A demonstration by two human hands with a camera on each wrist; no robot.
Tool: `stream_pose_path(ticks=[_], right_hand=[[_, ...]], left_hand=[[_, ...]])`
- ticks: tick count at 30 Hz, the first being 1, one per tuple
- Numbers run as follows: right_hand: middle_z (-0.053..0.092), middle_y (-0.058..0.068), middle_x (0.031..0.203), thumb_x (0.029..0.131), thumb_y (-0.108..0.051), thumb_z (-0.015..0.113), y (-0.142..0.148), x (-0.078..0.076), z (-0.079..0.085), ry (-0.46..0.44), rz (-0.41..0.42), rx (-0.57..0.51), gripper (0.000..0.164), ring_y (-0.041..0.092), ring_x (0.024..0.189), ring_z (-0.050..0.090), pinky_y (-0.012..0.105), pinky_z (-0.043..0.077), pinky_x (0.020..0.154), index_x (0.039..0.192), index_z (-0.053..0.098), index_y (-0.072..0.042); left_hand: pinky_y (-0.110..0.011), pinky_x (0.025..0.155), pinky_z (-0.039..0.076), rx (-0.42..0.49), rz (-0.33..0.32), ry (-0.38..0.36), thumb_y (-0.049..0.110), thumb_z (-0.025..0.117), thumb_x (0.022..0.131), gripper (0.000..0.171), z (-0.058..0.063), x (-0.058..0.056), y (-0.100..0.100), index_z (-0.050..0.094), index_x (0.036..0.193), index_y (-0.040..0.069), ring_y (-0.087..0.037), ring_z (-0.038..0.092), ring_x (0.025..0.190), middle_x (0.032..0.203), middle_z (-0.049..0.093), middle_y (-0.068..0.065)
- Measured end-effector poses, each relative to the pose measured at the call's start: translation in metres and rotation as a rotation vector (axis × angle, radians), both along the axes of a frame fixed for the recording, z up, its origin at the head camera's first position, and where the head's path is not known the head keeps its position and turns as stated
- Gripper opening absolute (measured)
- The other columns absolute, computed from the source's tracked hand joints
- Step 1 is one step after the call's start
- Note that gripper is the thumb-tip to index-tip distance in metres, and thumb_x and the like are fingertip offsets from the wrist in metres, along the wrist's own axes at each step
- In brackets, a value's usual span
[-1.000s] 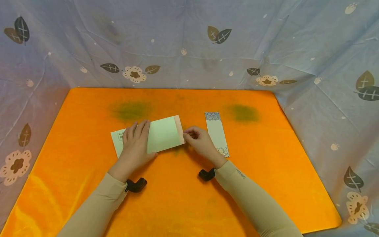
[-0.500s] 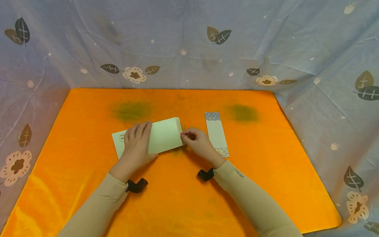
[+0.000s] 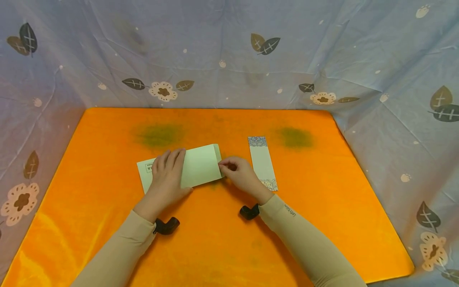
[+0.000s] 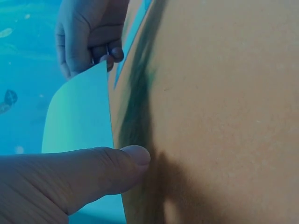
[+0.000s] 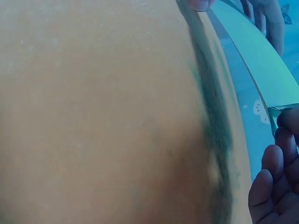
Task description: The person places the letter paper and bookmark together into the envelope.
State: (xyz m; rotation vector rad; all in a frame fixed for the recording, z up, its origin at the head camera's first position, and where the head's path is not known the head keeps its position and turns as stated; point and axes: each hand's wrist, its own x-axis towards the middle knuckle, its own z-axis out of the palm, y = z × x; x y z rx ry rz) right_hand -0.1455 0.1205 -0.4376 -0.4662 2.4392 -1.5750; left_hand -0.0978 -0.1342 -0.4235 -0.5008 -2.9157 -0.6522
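A pale green envelope (image 3: 201,165) lies slantwise just left of the centre of the frame, on an orange-covered bench (image 3: 305,239), its printed box partly hidden at the left end. The left hand (image 3: 166,175) rests across it, fingers laid out nearly straight over the paper and thumb by the lower edge; that grip presses rather than clenches. At the envelope's right end, near the middle of the frame, the right hand (image 3: 244,173) has its grip closed in a pinch, thumb and fingertip on the narrow flap (image 3: 218,153). The envelope looks like thin, smooth paper: probably very light, pliable enough to bow as it does in the left wrist view, inclined to slide on the cloth, and easily creased or torn by a hard tug. The best holds seem to be a flat, spread palm on the body and a gentle fingertip pinch on the flap, close to the corner. A white paper strip (image 3: 261,159) with blue patterned ends lies right of centre, just beyond the right hand. Patterned cloth (image 3: 215,24) hangs across the top of the frame and down both sides.
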Motion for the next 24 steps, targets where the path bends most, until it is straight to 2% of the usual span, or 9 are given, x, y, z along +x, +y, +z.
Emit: stream_pose_path(ticks=[4,7,11,16,18,23,24], right_hand=[[0.066,-0.004,0.096,0.096,-0.028,0.063,0.004,-0.001,0.0,-0.011,-0.015,0.022,0.017,0.017,0.081,0.059,0.031,0.051,0.065,0.106,0.071,-0.017],[0.067,-0.004,0.096,0.096,-0.031,0.062,0.011,-0.002,0.001,0.0,-0.049,0.044,0.023,0.016,0.081,0.06,0.033,0.051,0.066,0.11,0.069,-0.015],[0.066,0.002,0.094,0.095,-0.031,0.063,0.025,-0.006,0.0,0.021,-0.085,0.043,0.032,0.019,0.078,0.06,0.035,0.051,0.064,0.116,0.067,-0.008],[0.064,0.001,0.095,0.094,-0.032,0.065,0.04,-0.008,0.0,0.052,-0.137,0.063,0.035,0.018,0.08,0.059,0.033,0.051,0.066,0.117,0.065,-0.006],[0.064,0.004,0.096,0.094,-0.03,0.066,0.045,-0.007,0.005,0.059,-0.154,0.072,0.035,0.02,0.082,0.059,0.036,0.051,0.068,0.117,0.065,-0.004],[0.061,0.007,0.104,0.092,-0.037,0.067,0.062,-0.007,0.008,0.029,-0.192,0.125,0.045,0.024,0.09,0.057,0.04,0.051,0.075,0.122,0.06,-0.004],[0.06,0.005,0.105,0.091,-0.042,0.067,0.067,-0.008,0.004,0.023,-0.201,0.145,0.049,0.022,0.092,0.057,0.039,0.052,0.075,0.123,0.06,-0.006]], left_hand=[[-0.06,0.11,0.007,-0.009,0.008,-0.007,0.03,0.092,0.065,0.118,-0.001,0.001,-0.001,0.018,0.153,0.003,-0.047,0.013,0.137,0.15,0.023,-0.021],[-0.06,0.11,0.007,-0.014,0.013,-0.007,0.031,0.092,0.065,0.118,-0.002,0.001,-0.001,0.018,0.153,0.003,-0.047,0.013,0.137,0.15,0.023,-0.021],[-0.061,0.11,0.007,-0.013,0.012,-0.004,0.031,0.091,0.065,0.118,-0.003,0.001,-0.003,0.018,0.153,0.002,-0.048,0.014,0.137,0.151,0.023,-0.021],[-0.061,0.11,0.007,-0.014,0.008,-0.012,0.032,0.091,0.066,0.118,-0.003,0.001,-0.003,0.017,0.153,0.003,-0.048,0.013,0.137,0.152,0.021,-0.021],[-0.061,0.11,0.007,-0.009,0.004,-0.011,0.031,0.091,0.066,0.118,-0.003,0.001,-0.002,0.017,0.153,0.002,-0.048,0.013,0.137,0.152,0.021,-0.021],[-0.061,0.11,0.007,0.01,-0.006,0.001,0.03,0.091,0.065,0.118,-0.005,0.0,-0.002,0.017,0.153,0.002,-0.048,0.013,0.137,0.151,0.022,-0.022],[-0.061,0.11,0.006,0.012,-0.006,0.003,0.03,0.091,0.065,0.118,-0.005,0.0,-0.002,0.017,0.153,0.002,-0.048,0.013,0.137,0.151,0.022,-0.022]])
